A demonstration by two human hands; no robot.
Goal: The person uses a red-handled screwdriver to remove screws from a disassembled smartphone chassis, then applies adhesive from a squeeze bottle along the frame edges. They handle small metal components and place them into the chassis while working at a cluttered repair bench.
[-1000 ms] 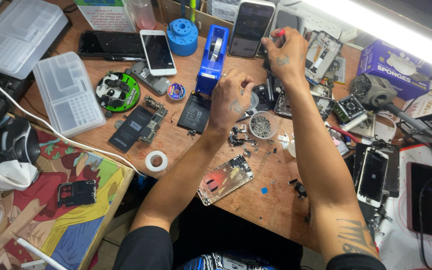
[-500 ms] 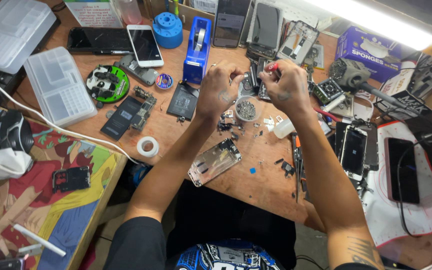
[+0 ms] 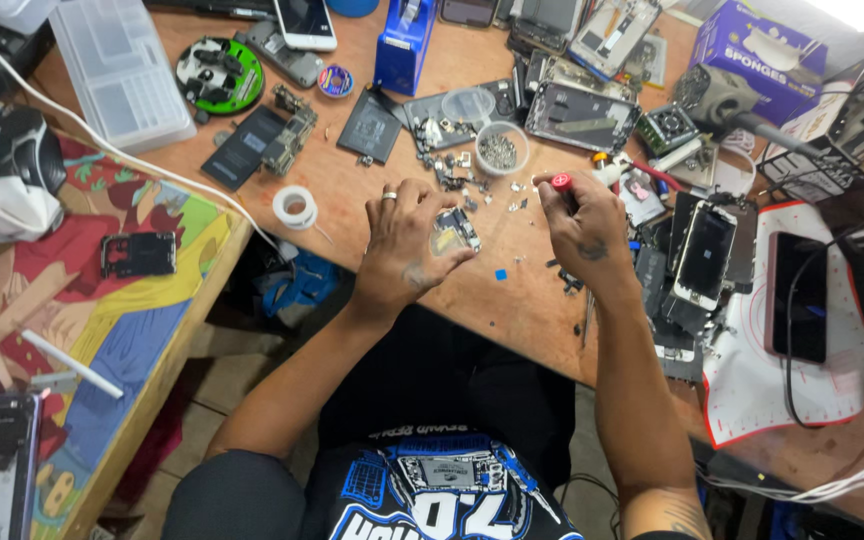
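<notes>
Both hands have come back from the far clutter toward the near edge of the wooden table (image 3: 512,310). The left hand (image 3: 407,245) closes around a small phone part (image 3: 454,230), holding it steady, while the right hand (image 3: 582,225) pinches a red-capped screwdriver (image 3: 560,184) upright, seemingly to work on that part.

A ring on the left hand (image 3: 407,245); black shirt with blue-and-white print.
</notes>
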